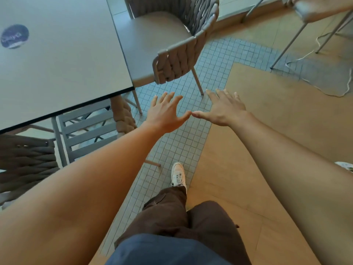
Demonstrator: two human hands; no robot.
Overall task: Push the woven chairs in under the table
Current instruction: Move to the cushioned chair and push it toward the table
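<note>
Both hands, the left hand (165,113) and right hand (225,108), reach out spread wide and empty toward the far woven chair (181,54) at the table (66,64)'s right edge, its seat partly tucked; next likely calls for pressing its backrest leftward.

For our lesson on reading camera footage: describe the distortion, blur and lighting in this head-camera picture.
Head view: wide-angle stretch swells both forearms near the bottom edge and bends the table edge; the round sticker is too smeared to read; the left hand and right hand look fairly sharp; light is soft, bluish on the tiles and warm on the floor, with no hard shadows or glare on the woven chair.
</note>
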